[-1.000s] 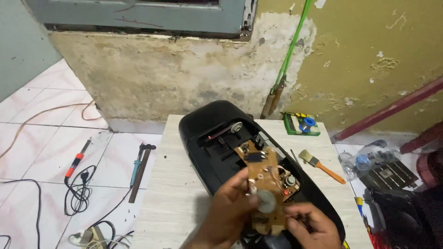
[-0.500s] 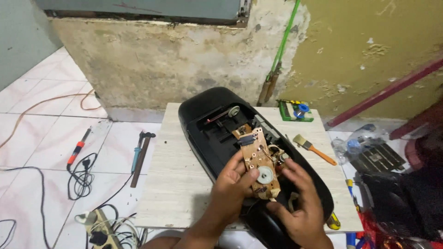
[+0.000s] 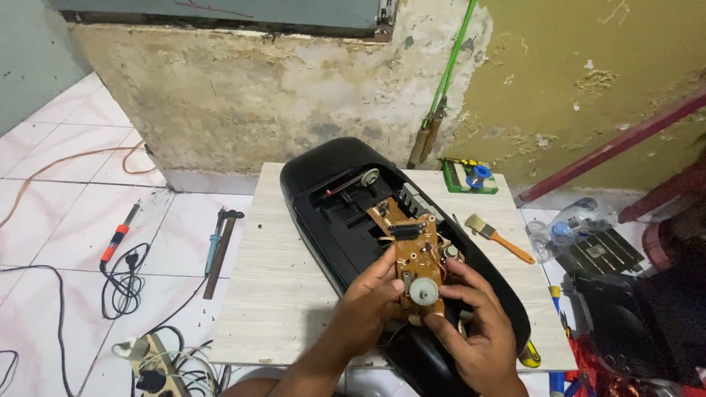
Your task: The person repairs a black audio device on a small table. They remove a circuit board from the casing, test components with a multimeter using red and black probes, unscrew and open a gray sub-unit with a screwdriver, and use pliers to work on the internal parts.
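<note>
My left hand [image 3: 364, 309] and my right hand [image 3: 478, 323] both grip a brown circuit board [image 3: 415, 254] from either side. The board carries a white round wheel near its lower end and several small parts. It is tilted up over an open black plastic casing [image 3: 331, 184] that lies lengthwise on a small pale wooden table [image 3: 279, 272]. Inside the casing I see a pulley with a belt [image 3: 365, 179] and a row of grey keys [image 3: 418, 202].
A paintbrush with an orange handle [image 3: 500, 237] and a green solder spool stand [image 3: 469, 176] lie on the table's right side. Soldering irons [image 3: 118, 239] [image 3: 215, 242], cables and a power strip [image 3: 158, 360] lie on the tiled floor at left. Clutter stands at right.
The view has shifted slightly. My hands have turned the circuit board more upright over the casing, and the right hand has closed further around its lower right edge.
</note>
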